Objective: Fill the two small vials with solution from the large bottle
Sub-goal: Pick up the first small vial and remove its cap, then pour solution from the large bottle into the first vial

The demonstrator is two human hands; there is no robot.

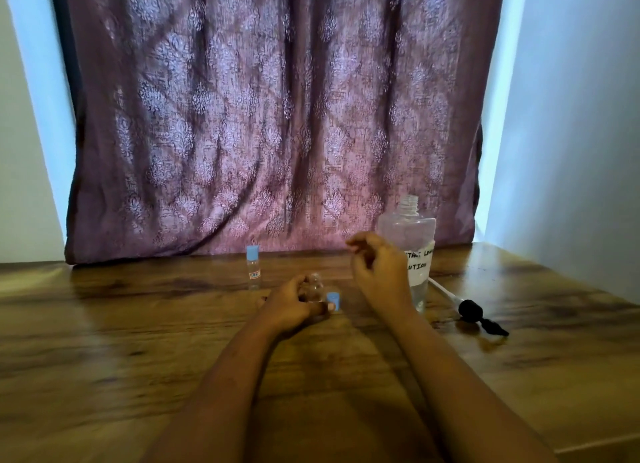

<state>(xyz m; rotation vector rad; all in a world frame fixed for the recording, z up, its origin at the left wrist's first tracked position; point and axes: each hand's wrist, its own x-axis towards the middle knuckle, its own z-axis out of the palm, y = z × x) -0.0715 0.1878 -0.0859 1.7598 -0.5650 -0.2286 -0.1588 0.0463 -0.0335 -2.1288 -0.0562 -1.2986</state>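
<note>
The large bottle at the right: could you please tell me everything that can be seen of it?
The bottle is clear, seemingly plastic, with a threaded neck and no cap. A white label with handwritten letters covers its middle. Liquid seems to fill its lower part. It stands upright on the wooden table, before the curtain. The right hand hides part of the label; contact is unclear. A dropper lies just right of its base.

Dim, soft-blurred frame — daylight glows through the curtain [270,116].
</note>
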